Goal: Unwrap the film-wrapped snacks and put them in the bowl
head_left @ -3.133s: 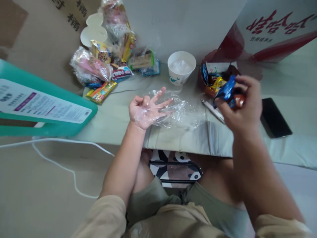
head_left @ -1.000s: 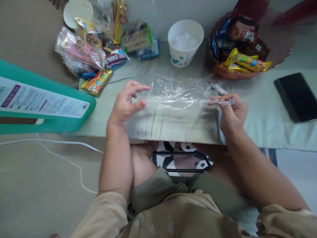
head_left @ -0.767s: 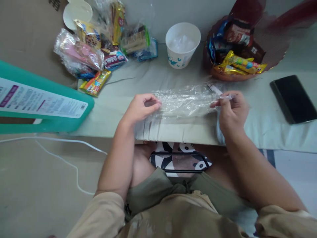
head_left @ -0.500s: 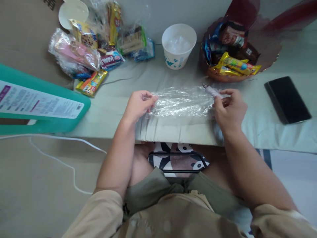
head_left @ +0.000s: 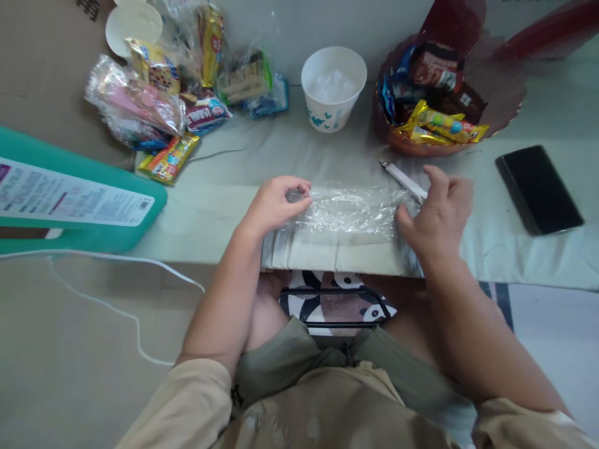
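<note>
The bench (head_left: 234,199), under a pale cloth, carries a clear plastic bag (head_left: 349,211) lying flat close to its near edge, long axis running left to right. The left hand (head_left: 276,204) has its fingertips pinched together on the left end of the bag; the right hand (head_left: 437,209) rests with loosely spread fingers on the right end, and I cannot tell if it grips. Both hands are equally near. Behind the bag the cloth is free up to a white paper cup (head_left: 333,87). A white pen (head_left: 403,179) lies just behind the right end of the bag, beside the right hand
</note>
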The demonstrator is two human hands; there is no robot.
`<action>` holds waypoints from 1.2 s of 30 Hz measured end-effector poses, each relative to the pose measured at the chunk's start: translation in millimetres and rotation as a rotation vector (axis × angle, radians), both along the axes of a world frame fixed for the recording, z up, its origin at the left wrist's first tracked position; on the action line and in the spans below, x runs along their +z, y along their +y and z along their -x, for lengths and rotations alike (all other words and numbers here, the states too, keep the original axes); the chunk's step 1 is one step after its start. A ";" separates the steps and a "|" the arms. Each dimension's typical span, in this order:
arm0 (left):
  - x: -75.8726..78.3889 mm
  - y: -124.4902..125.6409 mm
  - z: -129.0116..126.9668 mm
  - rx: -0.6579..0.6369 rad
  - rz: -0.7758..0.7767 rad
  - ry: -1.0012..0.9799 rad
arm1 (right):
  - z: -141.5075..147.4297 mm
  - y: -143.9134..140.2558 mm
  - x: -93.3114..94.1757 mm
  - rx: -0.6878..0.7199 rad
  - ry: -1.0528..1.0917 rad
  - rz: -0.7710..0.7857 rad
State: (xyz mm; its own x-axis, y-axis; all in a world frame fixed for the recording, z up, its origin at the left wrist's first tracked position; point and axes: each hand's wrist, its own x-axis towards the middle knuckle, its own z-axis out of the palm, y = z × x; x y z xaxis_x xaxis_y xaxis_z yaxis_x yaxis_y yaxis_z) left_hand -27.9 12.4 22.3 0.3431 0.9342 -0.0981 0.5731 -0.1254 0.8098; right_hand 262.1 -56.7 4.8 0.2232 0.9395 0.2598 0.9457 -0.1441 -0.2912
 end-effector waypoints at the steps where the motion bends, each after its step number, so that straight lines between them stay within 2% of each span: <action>1: 0.9 -0.8 -1.9 -0.012 0.029 -0.065 | 2.3 -0.7 0.5 0.037 -0.023 -0.001; 6: 2.1 -0.9 -5.5 0.027 0.058 -0.313 | 11.5 4.7 16.4 0.250 -0.032 0.070; 10: 2.5 2.1 -4.7 0.059 0.041 -0.370 | 19.5 21.6 32.2 0.427 0.052 0.143; 13: 4.7 3.5 -0.8 0.084 0.080 -0.387 | 33.4 34.2 34.1 0.568 0.053 0.267; 15: 7.3 3.5 4.0 0.090 0.116 -0.312 | 42.4 39.5 32.9 0.572 0.005 0.370; 20: 14.0 -0.8 14.4 0.120 0.237 0.130 | 50.2 42.6 37.3 0.502 -0.096 0.538; 23: 16.9 -3.9 13.5 0.084 0.327 0.177 | 50.4 41.8 44.0 0.510 -0.120 0.617; 25: 19.5 -5.4 11.2 0.016 0.367 0.110 | 50.0 40.4 49.2 0.510 -0.101 0.674; 28: 23.9 -7.4 8.4 -0.012 0.291 -0.135 | 46.6 37.0 58.6 0.516 -0.003 0.743; 31: 27.3 -9.7 7.2 -0.045 0.248 -0.386 | 40.8 34.8 66.8 0.604 0.178 0.712; 34: 29.2 -11.5 7.7 -0.091 0.312 -0.523 | 37.9 37.6 66.9 0.689 0.389 0.624; 36: 30.0 -10.9 9.7 -0.115 0.341 -0.547 | 38.6 41.7 61.4 0.752 0.505 0.687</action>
State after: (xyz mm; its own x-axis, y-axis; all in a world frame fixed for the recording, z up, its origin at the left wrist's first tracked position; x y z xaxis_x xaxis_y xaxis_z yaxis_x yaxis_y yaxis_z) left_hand -37.5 1.5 52.3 0.5238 0.8356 -0.1655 0.0653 0.1543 0.9859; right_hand 223.5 -15.1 66.2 -0.5241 0.7884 -0.3220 0.6571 0.1338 -0.7418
